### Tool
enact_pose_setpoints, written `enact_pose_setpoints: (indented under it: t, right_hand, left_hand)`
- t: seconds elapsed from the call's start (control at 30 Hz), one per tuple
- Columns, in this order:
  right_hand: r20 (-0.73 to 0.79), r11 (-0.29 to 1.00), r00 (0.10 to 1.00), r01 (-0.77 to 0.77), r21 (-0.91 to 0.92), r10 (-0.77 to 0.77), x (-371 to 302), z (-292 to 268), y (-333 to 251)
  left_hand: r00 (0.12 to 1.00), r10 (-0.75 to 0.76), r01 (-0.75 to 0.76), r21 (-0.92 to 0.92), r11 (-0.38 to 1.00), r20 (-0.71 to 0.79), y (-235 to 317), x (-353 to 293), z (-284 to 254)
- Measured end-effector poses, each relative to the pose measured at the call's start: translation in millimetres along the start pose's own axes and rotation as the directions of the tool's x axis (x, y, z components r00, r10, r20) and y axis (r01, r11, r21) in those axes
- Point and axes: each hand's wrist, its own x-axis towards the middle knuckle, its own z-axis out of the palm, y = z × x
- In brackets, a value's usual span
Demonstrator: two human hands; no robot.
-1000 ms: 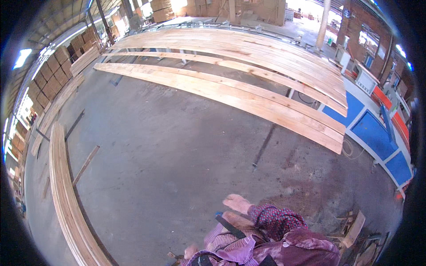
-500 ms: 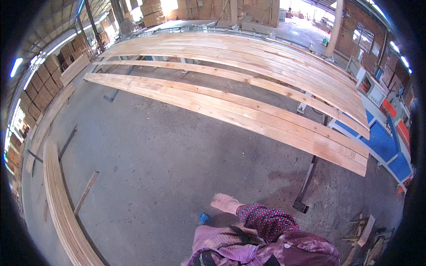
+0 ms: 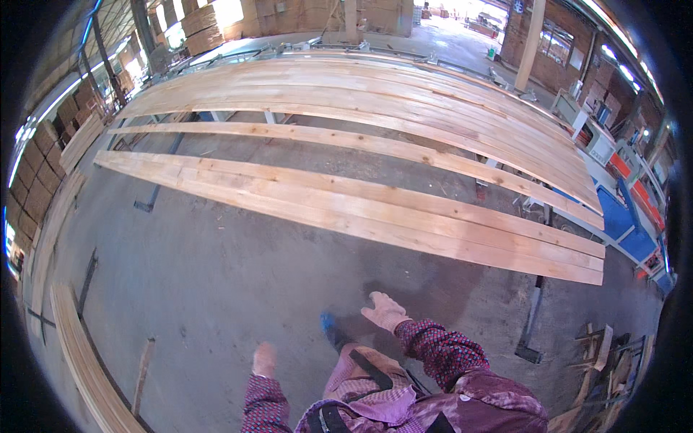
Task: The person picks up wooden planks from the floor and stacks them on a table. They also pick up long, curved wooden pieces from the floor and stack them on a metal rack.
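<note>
My right hand hangs over the concrete floor, in front of the near boards. It holds nothing, and its fingers are partly spread. My left hand is low at my left side, blurred, with its fingers hard to make out. Nearest to my right hand is a pair of long pale wooden boards lying side by side, apart from my hands. Beyond them runs a narrow single board with knots. Farther back, a wide row of long boards lies edge to edge.
Stacked long timber lies at the left on dark supports. A dark metal support leg reaches out under the right board ends. Blue and white machinery stands at the right, with scrap wood nearer me.
My left hand and sleeve have come into view. My right hand has moved right and slightly forward, its fingers more spread. The view has shifted, bringing the near boards closer.
</note>
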Motion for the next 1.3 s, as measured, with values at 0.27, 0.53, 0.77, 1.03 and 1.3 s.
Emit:
enact_pose_setpoints:
  t: [0.27, 0.53, 0.77, 1.03, 1.3]
  right_hand:
    - [-0.244, 0.935, 0.943, 0.142, -0.324, -0.228, 141.5, -3.5, -101.0]
    - [-0.339, 0.758, 0.859, 0.085, -0.647, -0.385, 249.6, 36.5, -164.9]
    - [-0.475, 0.72, 0.77, -0.03, -0.694, -0.426, 244.0, 51.0, -172.9]
    - [-0.265, 0.971, 0.935, -0.238, 0.02, 0.235, 257.3, 9.5, -211.9]
    - [-0.743, 0.994, 0.662, -0.03, 0.102, 0.097, 331.3, -146.0, -153.0]
  left_hand:
    - [0.766, -0.129, 0.314, -0.19, 0.93, 0.63, -2.2, -11.6, -28.3]
    - [0.647, -0.278, 0.533, -0.161, 0.831, 0.71, -104.1, 54.5, -36.9]
    - [0.81, 0.026, 0.036, -0.094, 0.995, 0.586, -261.8, 151.2, -21.2]
    - [0.96, 0.187, -0.217, 0.13, 0.967, 0.209, -357.2, 419.6, -84.2]
    - [0.992, 0.046, 0.094, -0.938, 0.334, 0.116, -240.4, 536.8, -208.7]
